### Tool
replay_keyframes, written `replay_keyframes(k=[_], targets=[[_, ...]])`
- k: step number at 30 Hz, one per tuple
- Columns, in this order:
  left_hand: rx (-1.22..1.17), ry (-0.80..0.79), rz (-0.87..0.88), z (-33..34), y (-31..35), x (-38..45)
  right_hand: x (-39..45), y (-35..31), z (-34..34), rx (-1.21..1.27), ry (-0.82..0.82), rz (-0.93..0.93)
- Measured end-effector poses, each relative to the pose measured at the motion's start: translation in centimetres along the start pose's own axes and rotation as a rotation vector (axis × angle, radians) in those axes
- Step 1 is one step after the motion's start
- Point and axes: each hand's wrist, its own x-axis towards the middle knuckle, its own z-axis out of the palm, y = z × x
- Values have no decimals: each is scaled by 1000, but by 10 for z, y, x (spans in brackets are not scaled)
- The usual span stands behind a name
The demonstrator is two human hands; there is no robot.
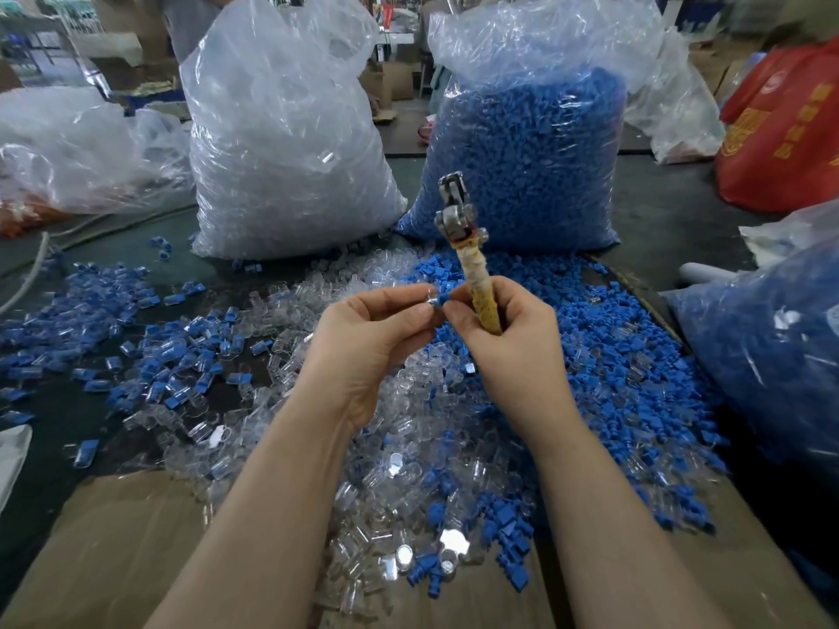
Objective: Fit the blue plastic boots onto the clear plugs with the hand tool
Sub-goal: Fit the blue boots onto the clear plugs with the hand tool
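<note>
Boots fill the big clear bag point(526, 165) standing at the back right of the dark worktop point(59, 415), and a second bag point(281, 143) of clear plugs stands just left of it, the two nearly touching at the base. Behind them the room is a cluttered workshop with cartons and more plastic sacks; a red bag point(785, 124) sits at the far right and another sack of blue parts point(772, 347) crowds the right edge. A crumpled clear bag point(81, 147) lies at the far left.

Flat cardboard point(122, 537) covers the near edge of the top. Loose blue boots point(604, 356) spread in a heap on the right, loose plugs point(399, 447) in the middle, and fitted blue-and-clear pieces point(136, 356) scatter to the left, with bare dark surface showing only among them and along the left edge.

Above the heap, the right hand point(508, 338) grips the tool point(472, 261) by its taped handle, metal head upright, while its thumb and forefinger pinch a blue boot point(447, 296). The left hand point(372, 338) pinches a clear plug point(430, 300) against that boot, fingertips of both hands almost touching.
</note>
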Motion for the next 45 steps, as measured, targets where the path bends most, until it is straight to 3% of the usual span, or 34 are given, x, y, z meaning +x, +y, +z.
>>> replay_keyframes(k=[13,27,34,45], targets=[[106,-10,41,0,1,-2,0,0,-2,-64,-1,8],[219,84,110,4,-1,-2,0,2,-3,-119,-55,-5],[150,105,150,5,0,-2,-1,-1,-8,-27,-99,76],[122,139,277,-4,5,1,1,2,-26,-125,-294,234]])
